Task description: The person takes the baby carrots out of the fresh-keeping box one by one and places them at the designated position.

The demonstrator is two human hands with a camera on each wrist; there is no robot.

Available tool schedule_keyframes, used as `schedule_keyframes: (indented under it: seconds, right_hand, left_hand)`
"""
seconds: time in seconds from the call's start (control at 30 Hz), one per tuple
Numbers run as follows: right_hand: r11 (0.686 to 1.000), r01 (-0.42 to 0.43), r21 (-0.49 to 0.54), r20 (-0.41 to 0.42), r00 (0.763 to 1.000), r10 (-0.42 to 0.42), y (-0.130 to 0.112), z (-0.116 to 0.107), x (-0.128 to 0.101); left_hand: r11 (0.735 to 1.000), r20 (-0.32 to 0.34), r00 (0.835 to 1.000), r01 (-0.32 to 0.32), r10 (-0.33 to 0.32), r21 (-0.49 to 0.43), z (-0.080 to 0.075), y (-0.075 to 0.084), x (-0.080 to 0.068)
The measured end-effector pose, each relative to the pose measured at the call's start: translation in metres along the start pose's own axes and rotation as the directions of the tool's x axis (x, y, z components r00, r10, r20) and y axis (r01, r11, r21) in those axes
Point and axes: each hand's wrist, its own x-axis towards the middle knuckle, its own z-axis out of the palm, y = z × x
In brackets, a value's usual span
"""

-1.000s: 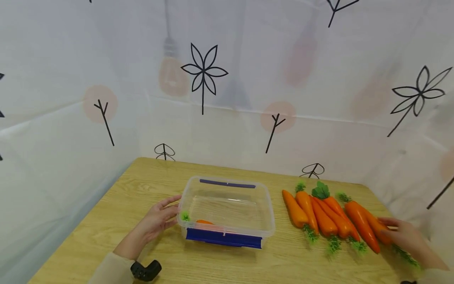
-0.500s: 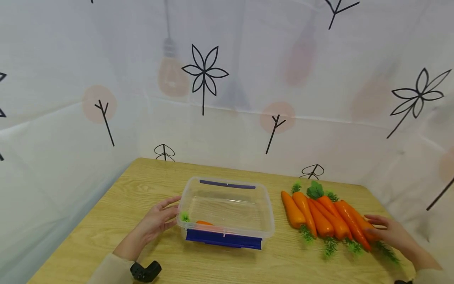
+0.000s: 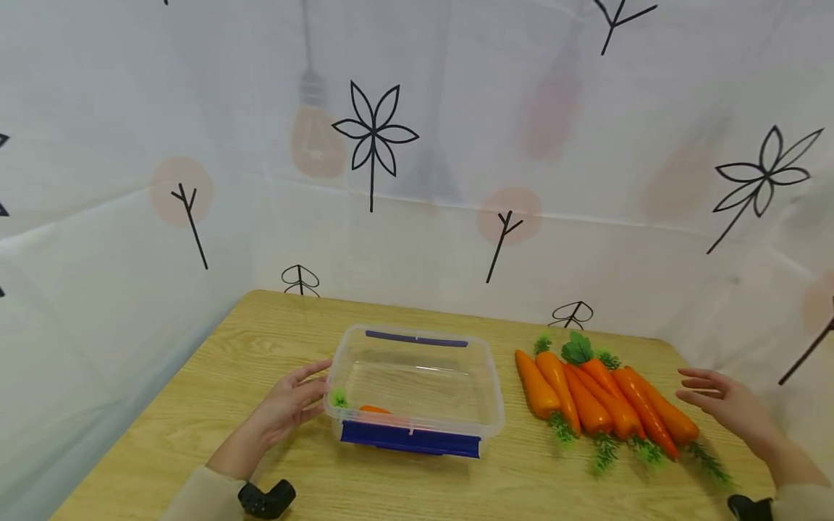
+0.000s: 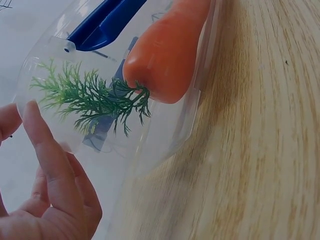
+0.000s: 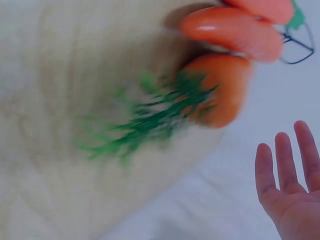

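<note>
My left hand (image 3: 289,401) lies at the left side of a clear plastic food container (image 3: 494,383) with blue latches. Its fingertips touch the container's rim, the fingers only loosely bent. Inside, at the near left, lies an orange toy carrot (image 4: 167,50) with feathery green leaves, mostly hidden behind the front latch in the head view. My right hand (image 3: 736,409) hovers just right of a row of several toy carrots (image 3: 593,409), its fingers spread and holding nothing. The rightmost carrot (image 5: 222,87) is nearest to it, apart from the fingers.
Everything rests on a wood-grain table (image 3: 215,369). White cloth (image 3: 417,239) printed with plants hangs behind the table and along its sides. A strip of table separates the container from the carrot row. Black wrist devices (image 3: 267,499) sit on both wrists.
My right hand pushed the rightmost carrots leftward against the row, then came off them, up and to the right. The left hand and container stayed in place.
</note>
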Motion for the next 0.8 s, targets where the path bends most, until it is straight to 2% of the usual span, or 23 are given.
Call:
schedule_keyframes:
  seconds: [0.47, 0.8]
  right_hand:
    - [0.992, 0.122, -0.040, -0.042, 0.991, -0.123, -0.067, 0.003, 0.012]
    - [0.962, 0.264, -0.068, -0.058, 0.962, -0.268, -0.110, 0.012, 0.020]
  left_hand:
    - [1.000, 0.006, 1.000, 0.009, -0.009, -0.007, 0.001, 0.002, -0.001]
    - [1.000, -0.004, 1.000, 0.012, -0.012, -0.014, 0.001, 0.001, -0.001]
